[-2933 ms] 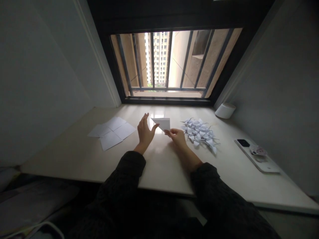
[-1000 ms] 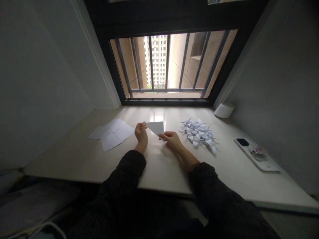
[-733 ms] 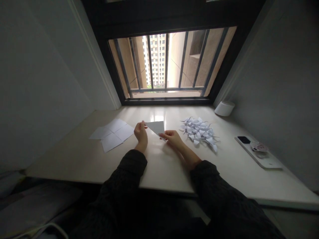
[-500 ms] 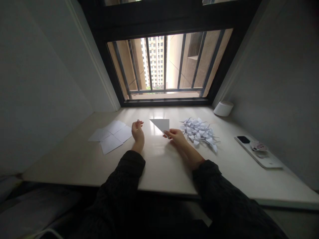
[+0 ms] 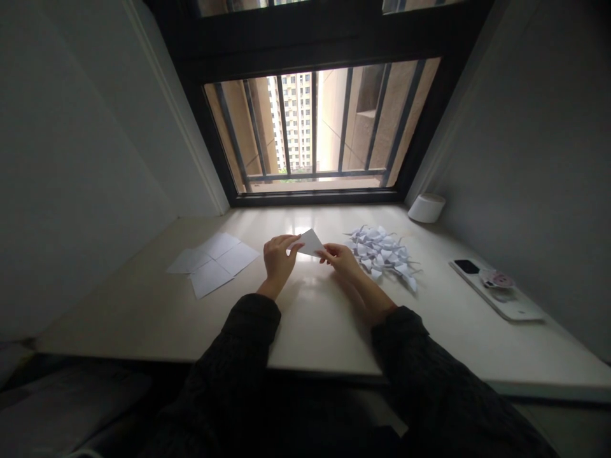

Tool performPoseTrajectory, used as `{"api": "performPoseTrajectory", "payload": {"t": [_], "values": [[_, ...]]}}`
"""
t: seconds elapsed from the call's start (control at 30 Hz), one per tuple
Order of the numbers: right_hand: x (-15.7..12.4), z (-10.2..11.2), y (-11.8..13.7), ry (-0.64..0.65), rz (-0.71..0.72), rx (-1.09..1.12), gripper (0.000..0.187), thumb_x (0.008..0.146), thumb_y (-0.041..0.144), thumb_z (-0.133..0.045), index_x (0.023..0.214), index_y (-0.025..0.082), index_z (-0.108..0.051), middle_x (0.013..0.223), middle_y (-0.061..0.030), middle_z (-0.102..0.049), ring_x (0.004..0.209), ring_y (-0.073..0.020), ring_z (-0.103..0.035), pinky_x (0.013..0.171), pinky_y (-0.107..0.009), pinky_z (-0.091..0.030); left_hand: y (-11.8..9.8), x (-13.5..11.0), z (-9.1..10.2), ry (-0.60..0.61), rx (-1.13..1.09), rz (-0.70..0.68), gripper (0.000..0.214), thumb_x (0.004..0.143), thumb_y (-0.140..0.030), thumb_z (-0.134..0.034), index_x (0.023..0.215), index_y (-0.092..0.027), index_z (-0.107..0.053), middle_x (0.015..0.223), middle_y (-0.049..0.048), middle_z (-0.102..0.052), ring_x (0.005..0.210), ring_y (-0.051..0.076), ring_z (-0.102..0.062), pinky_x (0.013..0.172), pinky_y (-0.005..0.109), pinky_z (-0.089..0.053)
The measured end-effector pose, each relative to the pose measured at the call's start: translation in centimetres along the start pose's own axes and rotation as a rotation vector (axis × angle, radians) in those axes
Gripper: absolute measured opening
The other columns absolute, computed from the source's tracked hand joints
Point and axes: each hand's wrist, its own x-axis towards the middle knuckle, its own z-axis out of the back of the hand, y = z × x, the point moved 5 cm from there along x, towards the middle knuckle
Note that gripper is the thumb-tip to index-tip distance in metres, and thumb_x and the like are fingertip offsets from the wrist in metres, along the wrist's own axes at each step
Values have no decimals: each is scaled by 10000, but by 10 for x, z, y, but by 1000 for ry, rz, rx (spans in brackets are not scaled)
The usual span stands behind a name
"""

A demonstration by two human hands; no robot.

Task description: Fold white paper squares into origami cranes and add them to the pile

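Note:
A white sheet of paper folded into a triangle (image 5: 312,243) is held up between my two hands, above the pale sill. My left hand (image 5: 280,257) pinches its left corner between thumb and fingers. At the lower right corner, my right hand (image 5: 340,259) grips the paper with thumb and fingertips. Just right of my right hand lies a pile of folded white paper cranes (image 5: 382,251). Several flat square paper sheets (image 5: 214,257) lie overlapping, left of my left hand.
A white phone (image 5: 499,296) with a round pinkish grip on its back lies on the right of the sill (image 5: 315,331). Behind it, by the wall, stands a white rounded object (image 5: 426,208). A dark-framed window (image 5: 310,198) with bars outside rises at the back.
My left hand has moved right and taken hold of the paper's left corner. The folded triangle has turned, with one corner now pointing up. My right hand keeps its hold.

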Motion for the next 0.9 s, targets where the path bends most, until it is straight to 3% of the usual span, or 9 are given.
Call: {"api": "performPoseTrajectory", "payload": {"t": [0.2, 0.43, 0.57, 0.67, 0.8, 0.9], "values": [[0, 1, 0, 0, 18, -14, 355, 750, 526, -609, 865, 208, -714, 601, -21, -671, 523, -140, -552, 534, -250, -434, 1, 1, 2, -2, 4, 9, 253, 830, -367, -613, 1046, -263, -692, 948, 46, -705, 921, 230, -599, 857, 369, -368], [-2, 0, 3, 6, 22, -36, 375, 761, 497, -625, 997, 216, -701, 617, -22, -682, 529, -148, -572, 560, -268, -448, -2, 2, 6, -27, -22, 54, 179, 770, -397, -676, 874, -255, -713, 815, 28, -697, 848, 216, -608, 840, 355, -382], [-8, 4, 16, -24, 56, 23, 587, 747, 472, -662, 1264, 227, -528, 616, 6, -667, 581, -161, -620, 599, -275, -471, 4, 3, 8, -39, -122, 149, 166, 756, -401, -682, 762, -236, -694, 799, 20, -697, 823, 203, -613, 826, 346, -402], [-12, 2, 31, 100, 107, 123, 661, 732, 466, -682, 1311, 246, -450, 648, 19, -658, 638, -165, -643, 614, -277, -488, 18, 6, 5, -26, -297, 275, 194, 744, -415, -679, 744, -221, -685, 806, 13, -698, 812, 186, -621, 807, 330, -421], [-17, 2, 43, 231, 117, 180, 764, 625, 411, -778, 1302, 263, -456, 894, -37, -700, 692, -157, -649, 649, -289, -509, 33, 12, -4, 55, -524, 358, 217, 727, -413, -675, 755, -199, -689, 784, 14, -690, 802, 181, -616, 797, 325, -427], [-18, 6, 48, 226, 151, 244, 1040, 547, 356, -829, 1423, 339, -269, 1091, -58, -650, 748, -165, -661, 707, -323, -537, 39, 14, -9, 108, -676, 413, 248, 691, -418, -696, 763, -181, -689, 758, 20, -677, 744, 174, -606, 738, 308, -444]]}}
